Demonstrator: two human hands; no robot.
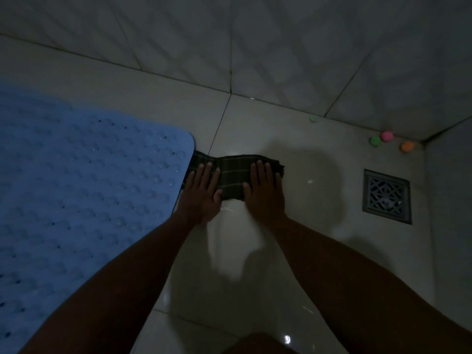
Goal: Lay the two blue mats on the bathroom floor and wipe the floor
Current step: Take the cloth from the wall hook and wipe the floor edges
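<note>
- Your left hand and right hand lie flat, fingers spread, pressing the cloth onto the floor.
- The cloth's left end touches the mat.

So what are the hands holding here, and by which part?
Nothing is gripped. Left hand and right hand press flat, fingers spread, on the two ends of a dark checked cloth lying on the floor.

A dark checked folded cloth is pressed flat onto the glossy pale tiled floor by the left hand and right hand, fingers spread. A bumpy light-blue rubber mat is laid touching the cloth's left end. A square metal drain grate is set near the floor's right corner.
</note>
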